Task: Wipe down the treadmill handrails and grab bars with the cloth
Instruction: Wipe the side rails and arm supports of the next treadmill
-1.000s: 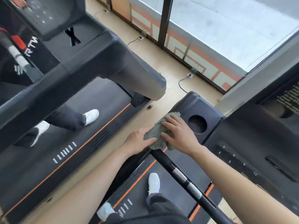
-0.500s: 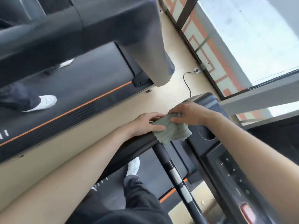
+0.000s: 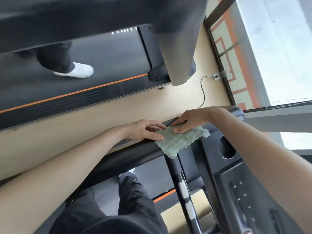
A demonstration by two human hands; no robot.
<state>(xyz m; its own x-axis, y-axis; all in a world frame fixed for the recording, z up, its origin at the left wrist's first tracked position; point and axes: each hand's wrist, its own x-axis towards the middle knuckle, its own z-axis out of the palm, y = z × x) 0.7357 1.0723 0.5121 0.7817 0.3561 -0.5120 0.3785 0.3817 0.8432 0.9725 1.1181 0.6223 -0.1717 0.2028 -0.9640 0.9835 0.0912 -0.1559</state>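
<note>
— How many of each?

— One cloth, green. Two hands on it: the left grip and the right grip. One side handrail and one black bar with two silver bands. There are two treadmills, this one and the neighbouring treadmill, where one white shoe shows on the belt. One round cup holder sits beside the console, and one cable lies on the floor.

— Where is the cloth?

— Draped over the handrail at its console end. Its lower corner hangs past the near edge onto the top of the bar.

— And the grips?

— Both are released, with the fingers straight. The left lies flat on the rail, its thumb touching the cloth's left edge. The right has its thumb on the cloth's upper part and its fingers along the rail's far edge.

— What differs from half a second ago?

— The right grip was pinching the cloth's top edge; now it lies flat. The cloth is spread wider across the rail. The left thumb keeps to the same edge.
</note>
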